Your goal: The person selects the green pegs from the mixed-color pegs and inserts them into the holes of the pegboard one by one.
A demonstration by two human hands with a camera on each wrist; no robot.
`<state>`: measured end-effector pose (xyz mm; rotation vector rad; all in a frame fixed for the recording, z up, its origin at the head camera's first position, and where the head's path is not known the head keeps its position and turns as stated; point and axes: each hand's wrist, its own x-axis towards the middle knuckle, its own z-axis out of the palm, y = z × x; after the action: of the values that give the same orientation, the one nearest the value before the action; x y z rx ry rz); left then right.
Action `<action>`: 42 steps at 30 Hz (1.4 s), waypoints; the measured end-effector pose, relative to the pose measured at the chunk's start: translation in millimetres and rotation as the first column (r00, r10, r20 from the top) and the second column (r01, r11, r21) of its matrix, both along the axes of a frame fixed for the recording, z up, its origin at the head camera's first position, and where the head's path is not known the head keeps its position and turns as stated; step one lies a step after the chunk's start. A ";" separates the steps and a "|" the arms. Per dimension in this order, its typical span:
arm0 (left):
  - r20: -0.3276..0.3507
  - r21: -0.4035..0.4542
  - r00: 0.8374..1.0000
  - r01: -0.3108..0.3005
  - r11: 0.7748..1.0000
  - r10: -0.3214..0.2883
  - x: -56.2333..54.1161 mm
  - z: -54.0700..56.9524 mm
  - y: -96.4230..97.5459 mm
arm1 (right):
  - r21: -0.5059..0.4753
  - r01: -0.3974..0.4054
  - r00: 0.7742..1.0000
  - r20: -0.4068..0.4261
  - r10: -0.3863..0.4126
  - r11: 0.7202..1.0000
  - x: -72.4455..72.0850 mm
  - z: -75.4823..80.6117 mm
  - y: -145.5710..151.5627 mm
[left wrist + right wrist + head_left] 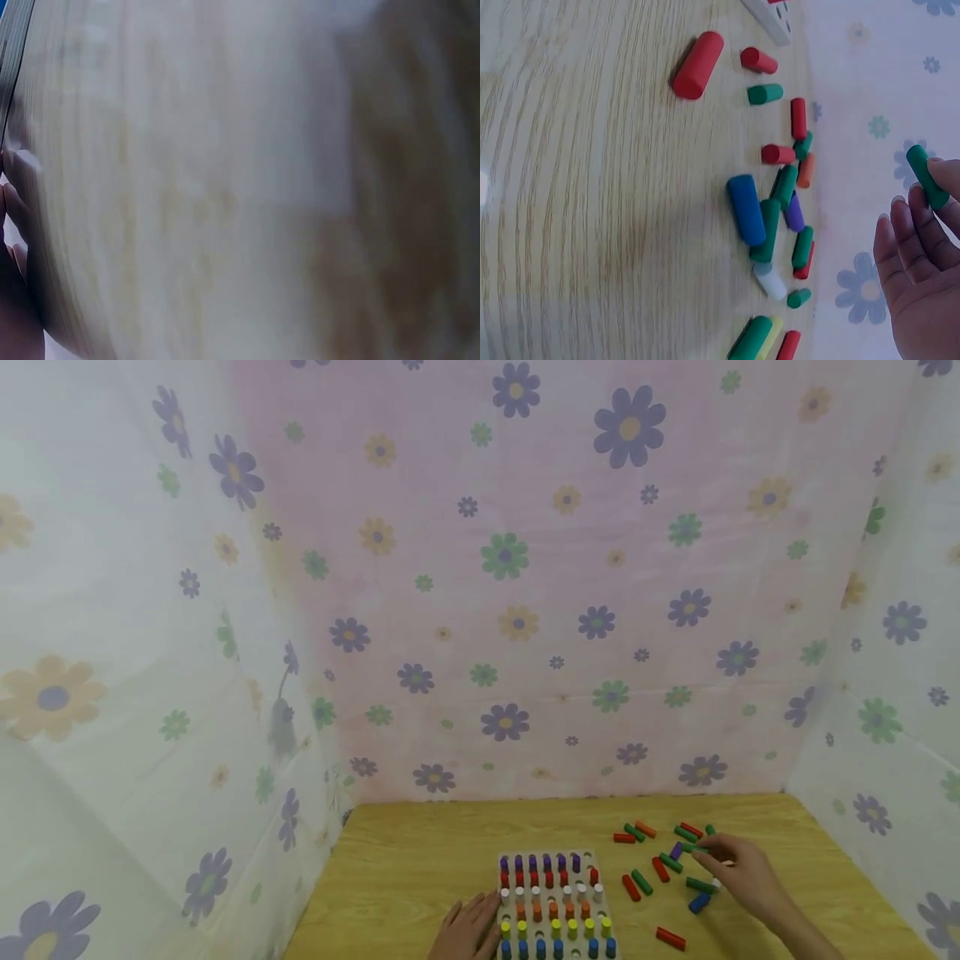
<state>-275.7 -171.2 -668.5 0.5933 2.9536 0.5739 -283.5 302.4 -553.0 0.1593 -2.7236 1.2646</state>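
Note:
In the head view my right hand (750, 877) is over the loose pegs on the right, pinching a green peg (927, 177) between thumb and fingers. The right wrist view has this peg tilted, with the other fingers extended below it. A pale pegboard (581, 877) stands at the front middle, bearing rows of purple, red, white, orange, yellow and blue pegs with some bare holes. My left hand (467, 931) rests flat at the board's left edge, fingers extended. The left wrist view is mostly blurred, with fingers at its left edge.
Scattered right of the board lie several loose pegs, among them a blue peg (699, 903), a purple peg (677, 851) and a red peg (671, 938) near the front. A white peg (769, 282) lies among green ones. Flowered sheets enclose the wooden table (405, 860).

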 end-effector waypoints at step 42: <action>-0.051 -0.011 0.998 0.020 1.000 -0.021 2.6 -0.6 0.3 | -0.236 -0.183 0.980 0.027 0.195 0.954 -18.4 13.7 -103.6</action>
<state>-273.0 -170.9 -669.1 0.6460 2.9924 0.5491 -302.0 198.8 -539.3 0.3759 -2.6240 1.6483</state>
